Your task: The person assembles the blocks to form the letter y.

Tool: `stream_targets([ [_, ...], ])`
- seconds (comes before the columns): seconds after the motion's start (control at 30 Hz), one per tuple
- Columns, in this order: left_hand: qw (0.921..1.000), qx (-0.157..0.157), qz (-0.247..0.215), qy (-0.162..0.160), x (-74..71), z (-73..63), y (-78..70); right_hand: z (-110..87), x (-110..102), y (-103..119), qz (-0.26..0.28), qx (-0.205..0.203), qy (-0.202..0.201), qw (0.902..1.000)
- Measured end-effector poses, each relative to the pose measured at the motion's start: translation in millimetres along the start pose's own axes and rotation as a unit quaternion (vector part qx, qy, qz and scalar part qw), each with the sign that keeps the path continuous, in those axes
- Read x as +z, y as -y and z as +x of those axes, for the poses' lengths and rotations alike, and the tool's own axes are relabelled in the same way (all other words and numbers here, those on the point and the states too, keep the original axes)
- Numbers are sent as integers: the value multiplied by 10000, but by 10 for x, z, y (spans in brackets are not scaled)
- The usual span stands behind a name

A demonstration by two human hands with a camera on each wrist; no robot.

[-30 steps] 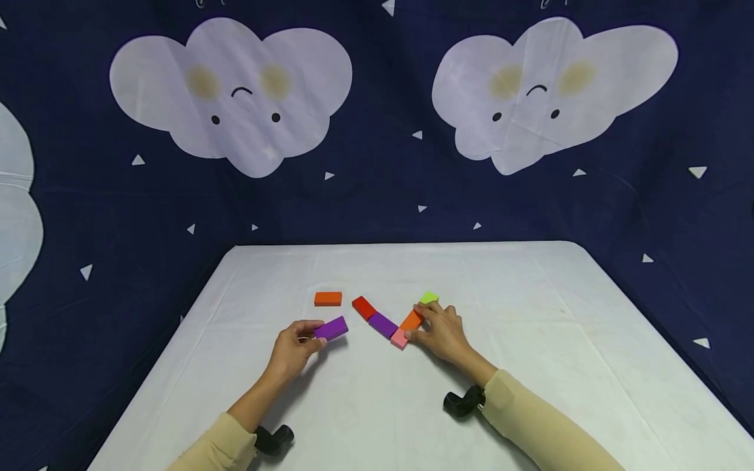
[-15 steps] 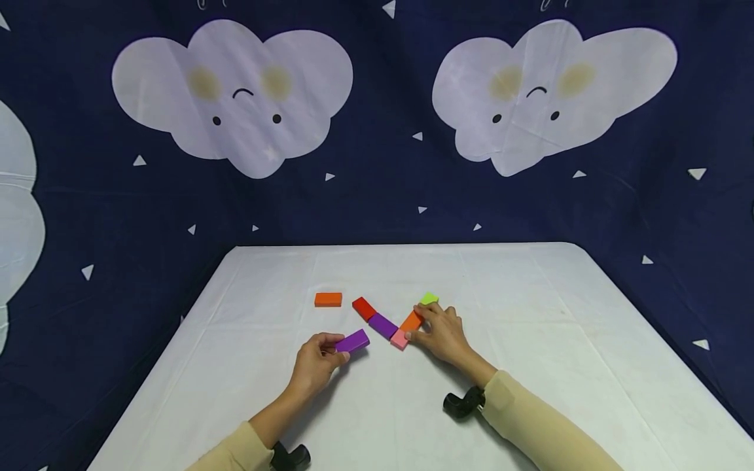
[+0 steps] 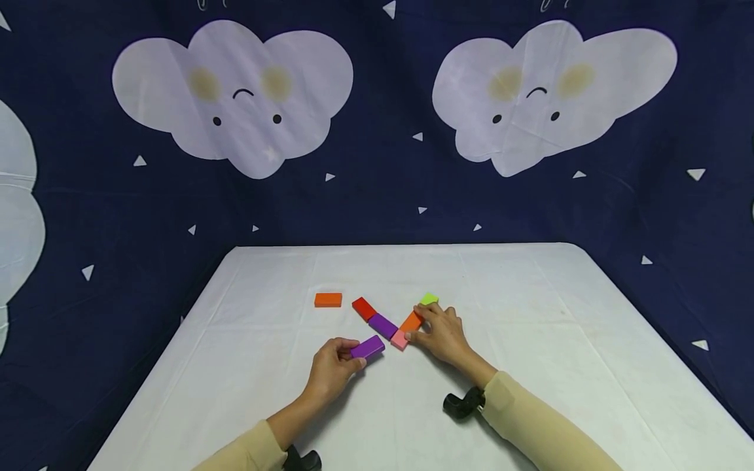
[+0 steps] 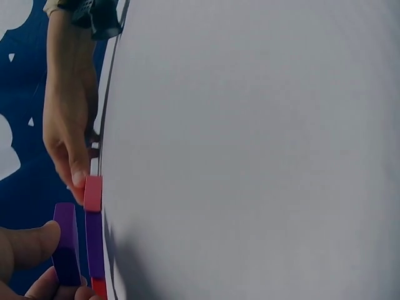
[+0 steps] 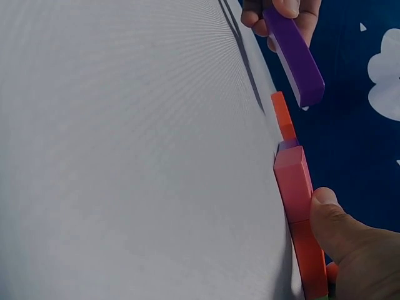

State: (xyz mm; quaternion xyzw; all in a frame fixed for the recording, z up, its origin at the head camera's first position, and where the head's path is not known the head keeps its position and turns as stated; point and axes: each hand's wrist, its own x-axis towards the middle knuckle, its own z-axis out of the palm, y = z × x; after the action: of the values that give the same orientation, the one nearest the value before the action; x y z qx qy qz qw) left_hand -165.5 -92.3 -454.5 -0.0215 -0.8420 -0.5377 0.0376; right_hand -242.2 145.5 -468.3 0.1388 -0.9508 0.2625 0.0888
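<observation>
My left hand (image 3: 334,368) pinches a purple block (image 3: 368,347) between thumb and fingers, raised in front of a V-shaped row of blocks. The row's left arm has a red block (image 3: 363,309) and another purple block (image 3: 383,326). Its right arm has a pink block (image 3: 399,339), an orange block (image 3: 411,321) and a yellow-green block (image 3: 429,298). My right hand (image 3: 442,335) holds the right arm, with its thumb (image 5: 326,199) against the pink block and a fingertip near the orange block's far end. In the right wrist view, the held purple block hangs above the table surface.
A separate orange block (image 3: 328,299) lies left of the row on the white table (image 3: 518,281). A dark blue cloth (image 3: 383,196) with pale clouds hangs behind the table. Each wrist carries a black camera, such as the right wrist camera (image 3: 463,403).
My left hand has carried the purple block rightward and toward the body, close to the bottom of the V. My right hand and the row of blocks stay in place.
</observation>
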Motion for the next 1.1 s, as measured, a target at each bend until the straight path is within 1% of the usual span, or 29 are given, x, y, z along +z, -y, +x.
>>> stream_targets([
  [0.2,9994,295,144,71,90,-17,-19,-7,9,-7,6,12,-14,10000],
  [0.33,9992,304,230,111,154,-17,-16,-13,7,-6,6,-22,-25,10000],
  [0.4,9989,375,263,54,178,-23,-20,-14,5,-5,4,-37,-39,10000],
  [0.47,9980,548,299,-58,195,-35,-29,-14,4,-4,4,-47,-58,10000],
  [0.5,9966,730,346,-151,202,-44,-29,-14,4,-4,2,-53,-68,10000],
  [0.6,9941,954,422,-302,221,-56,-26,-12,7,-10,-27,-84,-96,9999],
  [0.7,9945,865,529,-277,240,-49,-15,-12,6,-9,-60,-114,-110,9999],
  [0.73,9956,722,556,-211,246,-42,-11,-11,7,-11,-71,-123,-110,9998],
  [0.83,9959,541,722,-78,261,-31,-5,-13,8,-12,-56,-121,-93,9999],
  [0.93,9956,460,816,-13,263,-38,-14,-14,10,-17,-31,-111,-73,9999],
  [1.1,9963,407,762,47,224,-58,-58,-8,14,-23,-50,-128,-81,9999],
])
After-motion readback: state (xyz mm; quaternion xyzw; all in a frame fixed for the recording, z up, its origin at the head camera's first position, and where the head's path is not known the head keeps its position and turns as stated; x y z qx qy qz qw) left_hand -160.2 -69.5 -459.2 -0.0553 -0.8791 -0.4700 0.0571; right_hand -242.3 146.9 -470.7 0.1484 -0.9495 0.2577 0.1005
